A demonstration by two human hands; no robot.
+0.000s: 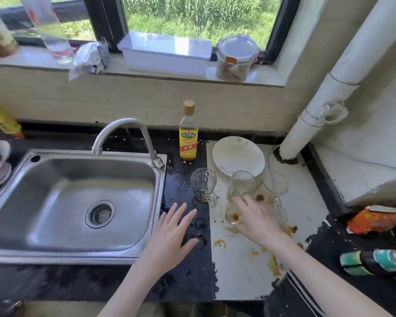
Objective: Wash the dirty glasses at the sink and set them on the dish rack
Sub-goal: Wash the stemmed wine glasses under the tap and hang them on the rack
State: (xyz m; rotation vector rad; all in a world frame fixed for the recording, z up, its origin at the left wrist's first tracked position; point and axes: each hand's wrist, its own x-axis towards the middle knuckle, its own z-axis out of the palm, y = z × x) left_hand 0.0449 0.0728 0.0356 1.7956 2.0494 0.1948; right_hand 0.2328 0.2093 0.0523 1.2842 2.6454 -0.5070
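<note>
- Glasses crowd the white part of the counter to the right of the sink; four can be counted for certain, a ribbed one standing alone near the sink's right rim and a cluster of at least three by the counter's back edge, with more perhaps hidden behind the reaching hand.
- One sink, dry and with one faucet arched over it; no glass is in it, so washing looks not yet begun.
- One white plate leans behind the cluster; a careless pull on a glass could well tip it.
- One yellow bottle stands at the counter's back edge.
- The right hand reaches with fingers spread onto the cluster, gripping nothing clearly; clear walls touching each other could knock or topple.
- The left hand hovers flat and empty over the dark strip beside the sink.
- Orange spills smear the counter's front; a wet glass base could slip there.
</note>
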